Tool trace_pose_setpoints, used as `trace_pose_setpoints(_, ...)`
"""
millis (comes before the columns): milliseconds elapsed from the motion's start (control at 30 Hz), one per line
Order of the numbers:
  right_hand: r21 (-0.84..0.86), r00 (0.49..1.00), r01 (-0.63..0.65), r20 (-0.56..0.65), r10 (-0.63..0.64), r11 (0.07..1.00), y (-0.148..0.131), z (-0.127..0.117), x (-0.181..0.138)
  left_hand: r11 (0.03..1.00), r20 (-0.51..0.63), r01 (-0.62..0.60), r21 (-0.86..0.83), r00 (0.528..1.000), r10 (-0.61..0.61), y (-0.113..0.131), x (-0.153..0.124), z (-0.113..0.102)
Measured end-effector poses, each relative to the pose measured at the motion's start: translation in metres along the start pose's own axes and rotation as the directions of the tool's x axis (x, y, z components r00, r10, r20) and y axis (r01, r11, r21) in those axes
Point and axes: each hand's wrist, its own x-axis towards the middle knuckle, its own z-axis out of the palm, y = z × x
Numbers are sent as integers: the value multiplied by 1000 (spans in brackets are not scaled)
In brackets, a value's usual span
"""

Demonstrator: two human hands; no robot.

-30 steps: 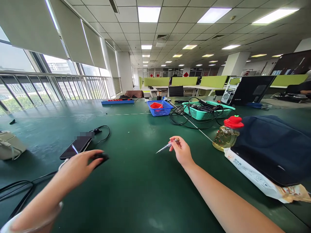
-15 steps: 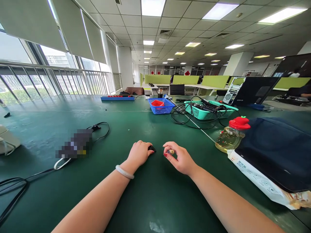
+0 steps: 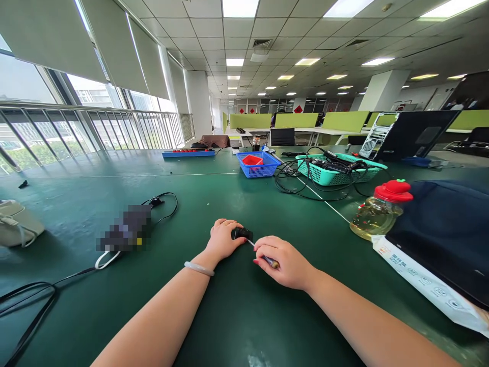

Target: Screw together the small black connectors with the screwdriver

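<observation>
Near the middle of the green table, my left hand (image 3: pixel 225 237) is closed around a small black object (image 3: pixel 240 233), holding it against the tabletop. Fingers cover part of that object, so its kind does not show. My right hand (image 3: pixel 284 259) pinches a small screwdriver (image 3: pixel 271 262) by its handle, thumb and fingers pressed together. The thin shaft points up and left, and its tip reaches the right end of the black object. Whether the tip sits in a screw is too small to tell.
Leftward lies a blurred dark item (image 3: pixel 128 227) with cables. Farther back stand a blue basket (image 3: pixel 257 171) and a teal basket (image 3: pixel 330 177) with tangled black cables. To the right are a red-lidded bottle (image 3: pixel 376 216), a white packet (image 3: pixel 424 285) and a dark bag (image 3: pixel 451 219).
My right hand has turned the screwdriver, so its shaft now points at the black object and meets it. More of the black object shows beside my left hand. The view has shifted slightly left.
</observation>
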Motion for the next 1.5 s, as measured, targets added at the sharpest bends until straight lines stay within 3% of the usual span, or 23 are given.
trace_pose_setpoints(433,-69,999,51,13,-50,996,4,5,0,1000,6,5,-26,1000,-5,-2,-1,1)
trace_pose_setpoints(600,-192,982,137,153,-109,972,1,10,-1,1000,-5,11,-12,1000,-12,-1,-1,1)
trace_pose_setpoints(767,-274,927,143,373,-33,951,-4,15,-1,999,-25,8,-33,1000,-9,-2,-1,2)
trace_pose_setpoints(867,-307,902,141,431,5,941,-6,16,0,999,-36,12,-42,999,-14,-3,-1,3)
trace_pose_setpoints(1233,-308,897,57,433,87,950,-5,12,-1,999,-41,19,-34,999,-20,0,1,4)
trace_pose_setpoints(1500,-278,897,60,436,70,959,-4,12,-2,1000,-51,5,-27,999,-6,0,2,6)
